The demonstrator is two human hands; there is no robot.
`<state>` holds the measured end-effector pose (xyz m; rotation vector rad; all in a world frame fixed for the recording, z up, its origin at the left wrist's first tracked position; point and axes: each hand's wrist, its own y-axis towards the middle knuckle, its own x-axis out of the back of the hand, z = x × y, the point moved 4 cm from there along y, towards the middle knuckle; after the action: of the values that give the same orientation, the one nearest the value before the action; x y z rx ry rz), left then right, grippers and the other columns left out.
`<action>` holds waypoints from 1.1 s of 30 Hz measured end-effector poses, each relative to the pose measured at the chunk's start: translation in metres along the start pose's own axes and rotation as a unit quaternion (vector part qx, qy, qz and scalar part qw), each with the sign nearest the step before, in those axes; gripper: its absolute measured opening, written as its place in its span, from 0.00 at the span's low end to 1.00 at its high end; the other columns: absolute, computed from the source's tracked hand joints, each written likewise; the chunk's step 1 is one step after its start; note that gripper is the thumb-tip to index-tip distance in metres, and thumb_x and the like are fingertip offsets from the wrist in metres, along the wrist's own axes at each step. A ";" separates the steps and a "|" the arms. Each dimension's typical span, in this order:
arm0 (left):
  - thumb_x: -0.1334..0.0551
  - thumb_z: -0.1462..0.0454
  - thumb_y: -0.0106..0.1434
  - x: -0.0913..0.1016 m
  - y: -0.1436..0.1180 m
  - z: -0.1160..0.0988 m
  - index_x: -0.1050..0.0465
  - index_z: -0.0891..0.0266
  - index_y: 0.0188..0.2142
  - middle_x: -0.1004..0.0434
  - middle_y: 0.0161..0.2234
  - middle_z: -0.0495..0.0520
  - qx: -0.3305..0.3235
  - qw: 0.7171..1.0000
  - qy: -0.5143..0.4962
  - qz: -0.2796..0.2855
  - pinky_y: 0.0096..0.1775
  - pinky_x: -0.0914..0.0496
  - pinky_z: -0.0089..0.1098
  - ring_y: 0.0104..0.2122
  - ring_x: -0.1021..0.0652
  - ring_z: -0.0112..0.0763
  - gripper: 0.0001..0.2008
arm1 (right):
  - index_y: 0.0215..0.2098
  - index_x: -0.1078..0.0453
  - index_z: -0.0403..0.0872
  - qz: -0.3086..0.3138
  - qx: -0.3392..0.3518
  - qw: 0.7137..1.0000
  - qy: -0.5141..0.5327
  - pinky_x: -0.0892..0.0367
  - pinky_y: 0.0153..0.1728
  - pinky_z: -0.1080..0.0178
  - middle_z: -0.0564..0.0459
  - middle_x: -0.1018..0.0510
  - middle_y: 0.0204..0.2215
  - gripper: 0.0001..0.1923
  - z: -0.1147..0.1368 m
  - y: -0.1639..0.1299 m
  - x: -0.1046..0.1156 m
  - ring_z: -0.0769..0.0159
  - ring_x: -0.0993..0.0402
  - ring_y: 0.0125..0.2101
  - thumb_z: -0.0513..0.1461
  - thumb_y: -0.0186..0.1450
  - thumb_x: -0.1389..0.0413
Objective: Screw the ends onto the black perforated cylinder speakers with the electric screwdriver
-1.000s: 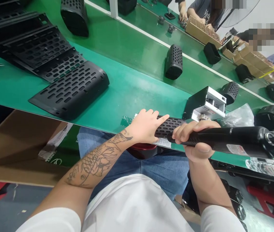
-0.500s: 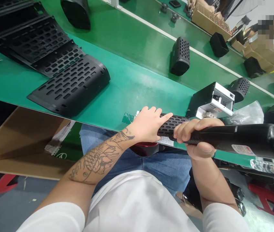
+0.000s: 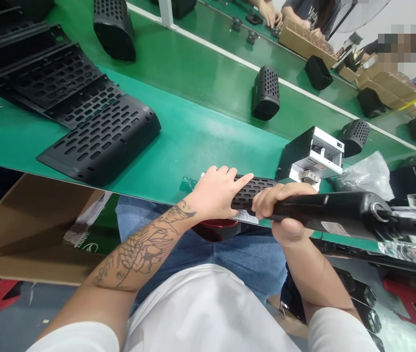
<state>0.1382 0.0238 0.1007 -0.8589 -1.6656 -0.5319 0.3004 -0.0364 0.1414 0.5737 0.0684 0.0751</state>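
Black perforated grille (image 3: 252, 189), long, curved.

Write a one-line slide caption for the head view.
Left hand presses a black perforated cover at the green bench edge while the right hand grips a black power tool.

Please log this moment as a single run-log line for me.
left hand: pressing perforated black cover at bench edge | right hand: gripping black power tool | tool tip: hidden behind hand
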 end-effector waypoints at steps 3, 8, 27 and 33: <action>0.22 0.48 0.72 -0.002 0.000 0.002 0.32 0.57 0.88 0.14 0.67 0.71 0.005 1.000 -0.003 -0.005 0.57 0.27 0.51 0.61 0.15 0.64 0.51 | 0.52 0.17 0.56 -0.115 0.068 0.991 -0.012 0.21 0.22 0.58 0.63 0.17 0.24 0.24 0.017 0.006 0.030 0.64 0.25 0.16 0.63 0.75 0.25; 0.22 0.50 0.71 -0.003 0.001 0.003 0.31 0.58 0.88 0.14 0.66 0.73 -0.002 1.000 -0.017 -0.016 0.59 0.23 0.55 0.61 0.14 0.67 0.51 | 0.46 0.22 0.53 -0.398 0.125 0.871 -0.259 0.22 0.25 0.57 0.64 0.21 0.22 0.21 0.024 0.021 0.130 0.62 0.25 0.17 0.57 0.74 0.26; 0.16 0.53 0.60 -0.085 -0.045 0.087 0.42 0.57 0.86 0.28 0.82 0.70 0.013 0.903 -0.401 -0.155 0.80 0.23 0.56 0.78 0.19 0.60 0.62 | 0.56 0.16 0.61 -0.099 0.052 0.994 0.005 0.18 0.22 0.56 0.63 0.16 0.24 0.24 0.059 0.024 0.016 0.62 0.24 0.15 0.65 0.75 0.25; 0.12 0.52 0.57 -0.083 -0.042 0.080 0.38 0.54 0.83 0.22 0.77 0.67 0.014 0.883 -0.439 -0.167 0.75 0.17 0.58 0.71 0.14 0.61 0.62 | 0.60 0.16 0.60 0.055 0.082 0.992 0.078 0.20 0.21 0.59 0.62 0.15 0.25 0.24 0.006 0.034 -0.062 0.65 0.25 0.15 0.59 0.75 0.23</action>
<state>0.0640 0.0342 0.0040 -0.8464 -2.6815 -0.3533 0.2372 -0.0165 0.1682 0.7349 0.1963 0.2234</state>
